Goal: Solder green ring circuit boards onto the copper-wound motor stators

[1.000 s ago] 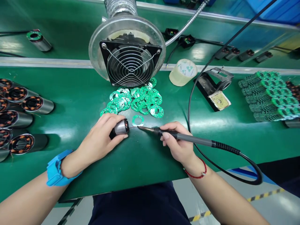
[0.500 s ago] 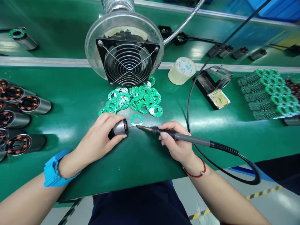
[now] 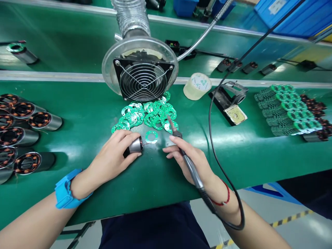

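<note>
My left hand point(image 3: 115, 150) is wrapped round a motor stator point(image 3: 135, 145), a silver cylinder with dark windings at its right end, lying on its side on the green bench. Just right of that end lies a single green ring-shaped circuit board point(image 3: 151, 137); a thin wire runs from the stator toward it. My right hand point(image 3: 190, 157) grips a soldering iron point(image 3: 190, 166), whose tip points up and away, over the edge of a loose pile of green ring boards point(image 3: 155, 116). The iron's tip is apart from the single board.
A fume extractor fan point(image 3: 144, 81) hangs over the pile. Behind it stand a tape roll point(image 3: 197, 86) and an iron stand with sponge point(image 3: 234, 114). Several stators point(image 3: 33, 162) stand at left, stacked boards point(image 3: 287, 110) at right. The iron's black cable point(image 3: 211, 128) loops across.
My right hand has swung the soldering iron's tip up and away from the single board. My left hand still holds the stator. The whole view has shifted slightly.
</note>
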Tool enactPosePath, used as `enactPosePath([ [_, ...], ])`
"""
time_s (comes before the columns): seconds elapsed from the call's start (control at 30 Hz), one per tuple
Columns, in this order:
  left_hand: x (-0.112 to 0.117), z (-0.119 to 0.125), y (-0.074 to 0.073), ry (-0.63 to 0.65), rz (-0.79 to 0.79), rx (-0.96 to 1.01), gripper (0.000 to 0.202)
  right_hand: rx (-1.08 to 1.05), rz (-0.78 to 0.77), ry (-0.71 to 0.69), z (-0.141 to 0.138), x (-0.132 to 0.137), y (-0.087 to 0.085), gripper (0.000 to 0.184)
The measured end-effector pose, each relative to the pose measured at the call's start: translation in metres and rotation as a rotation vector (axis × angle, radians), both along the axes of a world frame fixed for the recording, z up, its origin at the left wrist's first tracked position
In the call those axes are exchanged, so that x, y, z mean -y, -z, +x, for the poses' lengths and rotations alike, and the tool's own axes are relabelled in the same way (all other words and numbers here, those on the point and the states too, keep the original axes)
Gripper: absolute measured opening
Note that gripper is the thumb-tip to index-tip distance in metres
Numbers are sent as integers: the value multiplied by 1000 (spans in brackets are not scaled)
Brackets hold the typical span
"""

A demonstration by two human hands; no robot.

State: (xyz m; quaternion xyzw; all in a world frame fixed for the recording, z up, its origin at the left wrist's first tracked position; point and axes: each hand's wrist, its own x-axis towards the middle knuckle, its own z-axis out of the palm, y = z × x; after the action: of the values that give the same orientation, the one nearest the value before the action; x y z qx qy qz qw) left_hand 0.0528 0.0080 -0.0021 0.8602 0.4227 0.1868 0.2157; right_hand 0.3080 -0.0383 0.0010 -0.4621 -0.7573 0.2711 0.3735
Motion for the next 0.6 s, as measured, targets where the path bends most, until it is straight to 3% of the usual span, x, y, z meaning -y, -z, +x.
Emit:
enactPosePath([
  [0.17,1,0,0,-22,-32,15,30,207,-24,-19,-8,1,-9,30],
  [0.27,2,1,-1,-36,-39,23,29,161,15,-13,-13,4,-11,32],
  [0.43,3,0,-1,-51,-45,23,32,25,116,151,-16,17,-7,18],
  [0.6,3,-2,1,-30,-10,22,33,-38,118,164,-16,22,-2,15],
])
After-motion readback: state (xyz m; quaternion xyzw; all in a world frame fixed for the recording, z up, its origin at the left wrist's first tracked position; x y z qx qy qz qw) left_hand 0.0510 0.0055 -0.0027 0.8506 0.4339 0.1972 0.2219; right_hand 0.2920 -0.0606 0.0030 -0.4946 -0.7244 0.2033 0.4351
